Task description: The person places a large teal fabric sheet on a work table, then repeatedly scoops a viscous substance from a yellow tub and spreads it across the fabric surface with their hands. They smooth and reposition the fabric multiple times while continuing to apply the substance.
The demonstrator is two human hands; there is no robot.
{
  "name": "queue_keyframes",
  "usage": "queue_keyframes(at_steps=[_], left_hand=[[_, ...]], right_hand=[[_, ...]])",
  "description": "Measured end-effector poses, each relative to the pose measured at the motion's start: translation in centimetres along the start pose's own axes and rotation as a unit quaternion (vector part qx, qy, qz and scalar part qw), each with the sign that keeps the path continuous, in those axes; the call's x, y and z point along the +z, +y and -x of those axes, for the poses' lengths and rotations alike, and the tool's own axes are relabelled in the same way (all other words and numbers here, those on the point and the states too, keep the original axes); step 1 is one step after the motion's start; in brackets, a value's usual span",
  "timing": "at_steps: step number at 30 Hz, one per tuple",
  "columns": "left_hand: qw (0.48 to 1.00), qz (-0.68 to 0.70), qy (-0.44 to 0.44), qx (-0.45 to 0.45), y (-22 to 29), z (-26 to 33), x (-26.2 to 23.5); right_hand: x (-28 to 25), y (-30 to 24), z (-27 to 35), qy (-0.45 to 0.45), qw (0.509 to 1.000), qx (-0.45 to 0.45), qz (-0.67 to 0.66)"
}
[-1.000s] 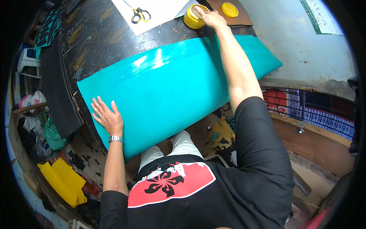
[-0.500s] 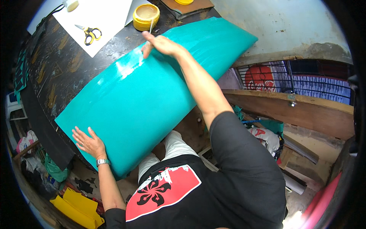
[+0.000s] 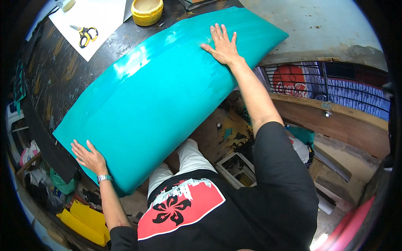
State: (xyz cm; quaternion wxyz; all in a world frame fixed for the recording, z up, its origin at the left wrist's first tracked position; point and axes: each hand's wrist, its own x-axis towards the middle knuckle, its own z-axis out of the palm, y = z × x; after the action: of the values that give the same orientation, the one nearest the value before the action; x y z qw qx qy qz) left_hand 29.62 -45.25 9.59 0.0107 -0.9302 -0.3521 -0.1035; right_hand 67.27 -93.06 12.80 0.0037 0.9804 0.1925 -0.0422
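Note:
A large teal sheet (image 3: 155,96) slopes over the table's near edge and hangs down toward my legs. Shiny, wet-looking streaks cross its far part. My left hand (image 3: 90,160) lies flat on the sheet's lower left corner, fingers stretched out. On the right part of the sheet my right hand (image 3: 224,45) rests palm down with its fingers spread; nothing shows in it. Beyond the far edge stands a yellow tub (image 3: 146,19) with pale, cloudy contents.
Scissors (image 3: 86,36) with black and yellow handles lie on white sheet material (image 3: 100,21) at the far left of the dark, stained table (image 3: 50,71). A small clear container (image 3: 66,4) stands there too. Folded yellow material (image 3: 86,221) and bags (image 3: 63,182) lie low at left.
My right hand has moved right from the far middle edge and flattened onto the sheet. The thin pale strip beside it no longer shows. My left hand stays on the corner.

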Motion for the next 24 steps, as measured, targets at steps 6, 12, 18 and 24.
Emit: queue_keyframes(at_steps=[6, 12, 18, 24], left_hand=[[0.999, -0.013, -0.027, -0.016, 0.5, 0.0, -0.3], [0.996, 0.074, -0.054, 0.02, -2.8, 1.3, -2.4], [0.983, 0.174, -0.004, -0.057, -5.8, 6.2, -3.8], [0.998, 0.058, -0.001, 0.019, -4.9, 5.4, -3.6]], right_hand=[[0.1, -9.6, 1.5, -0.023, 0.984, -0.174, -0.031], [3.2, -29.9, 6.4, 0.016, 0.954, -0.244, -0.173], [3.0, -49.8, 10.7, 0.034, 0.91, -0.335, -0.242], [-1.3, -48.8, 11.0, -0.094, 0.779, -0.359, -0.506]])
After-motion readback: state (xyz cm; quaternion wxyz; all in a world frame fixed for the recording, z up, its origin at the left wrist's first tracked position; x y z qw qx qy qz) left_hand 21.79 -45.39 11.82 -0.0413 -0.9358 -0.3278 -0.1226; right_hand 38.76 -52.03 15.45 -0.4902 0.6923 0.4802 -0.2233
